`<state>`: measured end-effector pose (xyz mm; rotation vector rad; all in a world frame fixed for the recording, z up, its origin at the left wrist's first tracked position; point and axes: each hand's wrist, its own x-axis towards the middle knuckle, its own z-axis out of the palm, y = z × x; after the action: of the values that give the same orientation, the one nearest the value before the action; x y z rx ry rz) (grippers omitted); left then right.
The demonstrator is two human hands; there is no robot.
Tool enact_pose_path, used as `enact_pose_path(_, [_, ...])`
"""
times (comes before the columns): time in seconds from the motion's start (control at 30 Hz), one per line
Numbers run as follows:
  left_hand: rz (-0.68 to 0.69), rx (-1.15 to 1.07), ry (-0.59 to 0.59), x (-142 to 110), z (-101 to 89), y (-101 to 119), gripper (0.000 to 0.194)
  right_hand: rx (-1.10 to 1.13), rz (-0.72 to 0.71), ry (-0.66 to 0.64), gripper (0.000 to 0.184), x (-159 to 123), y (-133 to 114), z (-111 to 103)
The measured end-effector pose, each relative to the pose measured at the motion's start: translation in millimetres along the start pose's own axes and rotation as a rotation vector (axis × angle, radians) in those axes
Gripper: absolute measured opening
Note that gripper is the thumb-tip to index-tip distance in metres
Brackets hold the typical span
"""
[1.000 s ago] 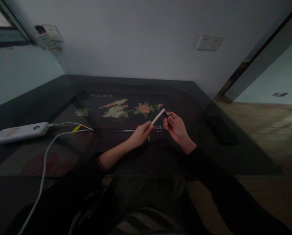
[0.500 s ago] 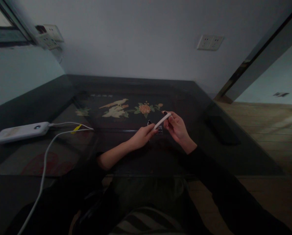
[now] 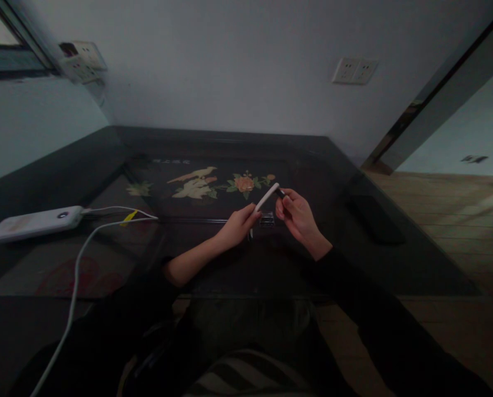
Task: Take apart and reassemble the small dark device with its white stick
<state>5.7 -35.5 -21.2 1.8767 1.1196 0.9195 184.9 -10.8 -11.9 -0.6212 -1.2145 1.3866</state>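
My left hand [image 3: 235, 227] is closed around the lower end of a slim white pen-like stick [image 3: 267, 198], which tilts up to the right. Pinched in the fingers of my right hand [image 3: 299, 216] is a small black piece [image 3: 280, 193], right by the stick's upper end; whether the two touch I cannot tell. Between the hands, a small clear, shiny object [image 3: 267, 219] shows against the dark table, its kind too dim to make out. A thin pale tip pokes out below my left hand, mostly hidden.
The dark glass-topped table [image 3: 230, 270] bears a bird-and-flower picture [image 3: 244, 183]. A white power bank [image 3: 35, 223] lies at the left, with a white cable [image 3: 76, 275] and yellow tag [image 3: 129, 218]. At the right rests a flat black object [image 3: 376, 220]. Wall sockets [image 3: 354, 71] are behind.
The white stick has shifted left and now stands steeper, its upper end apart from my right fingers. The black piece shows more plainly, and the clear object is uncovered.
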Motion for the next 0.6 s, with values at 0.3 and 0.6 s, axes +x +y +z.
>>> enact_pose_path(0.3, [0.03, -0.014, -0.103, -5.8, 0.7, 12.4, 0.022, -0.036, -0.014, 0.006, 0.037, -1.0, -3.4, 0.5])
enact_pose_path(0.6, [0.039, -0.005, -0.082, -2.8, 0.6, 9.5, 0.023, -0.046, -0.008, 0.013, 0.039, -1.2, -4.3, 1.8])
